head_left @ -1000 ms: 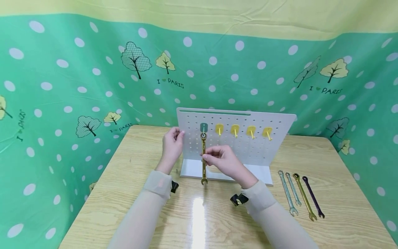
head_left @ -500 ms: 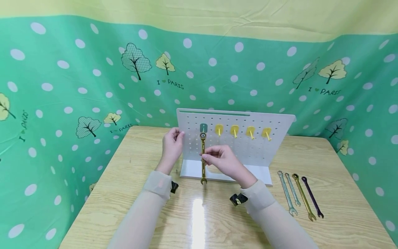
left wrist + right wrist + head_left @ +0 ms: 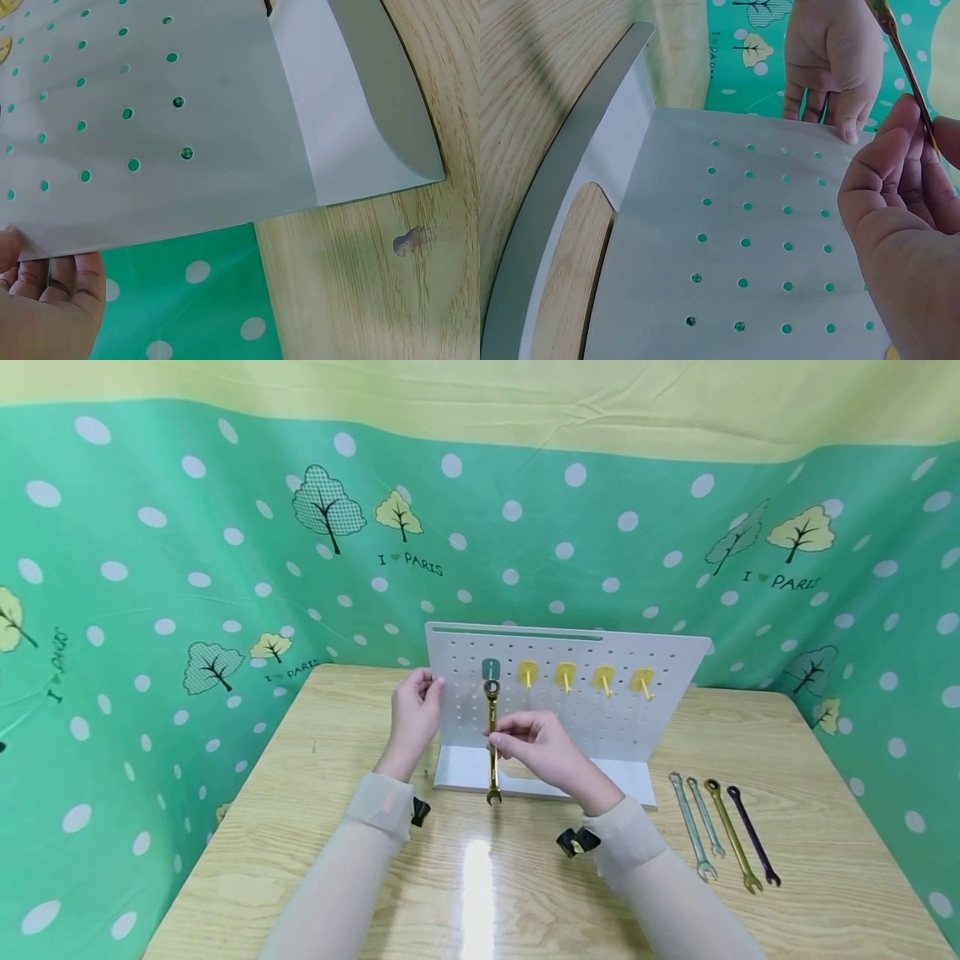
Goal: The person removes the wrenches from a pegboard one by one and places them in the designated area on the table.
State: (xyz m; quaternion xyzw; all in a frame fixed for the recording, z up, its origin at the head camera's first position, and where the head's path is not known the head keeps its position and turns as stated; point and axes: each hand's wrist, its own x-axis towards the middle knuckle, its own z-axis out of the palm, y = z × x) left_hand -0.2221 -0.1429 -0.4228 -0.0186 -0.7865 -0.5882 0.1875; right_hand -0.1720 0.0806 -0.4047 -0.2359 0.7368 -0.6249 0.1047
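Note:
My right hand (image 3: 542,750) pinches a gold combination wrench (image 3: 492,714) by the middle of its shaft, thumb in front. The wrench hangs upright, ring end up and open end down. Its ring end sits just below the green hook (image 3: 491,668) on the white pegboard (image 3: 480,718); whether the hook's tip passes through the ring I cannot tell. With my left hand (image 3: 416,706) I hold the pegboard's left edge, thumb on the front face and fingers behind, as the left wrist view also shows. In the right wrist view, fingers (image 3: 885,161) and thumb meet on the wrench's thin shaft.
Several yellow hooks (image 3: 566,677) line the board to the right of the green one. On the wooden table (image 3: 337,860) at the right lie a silver wrench (image 3: 693,827), a smaller silver one (image 3: 707,818), a gold one (image 3: 733,837) and a purple one (image 3: 754,837). A green dotted curtain (image 3: 525,543) surrounds the table.
The wrench has shifted very slightly, its ring end moving a little to the left and then back right near the green hook. Both hands have kept their hold.

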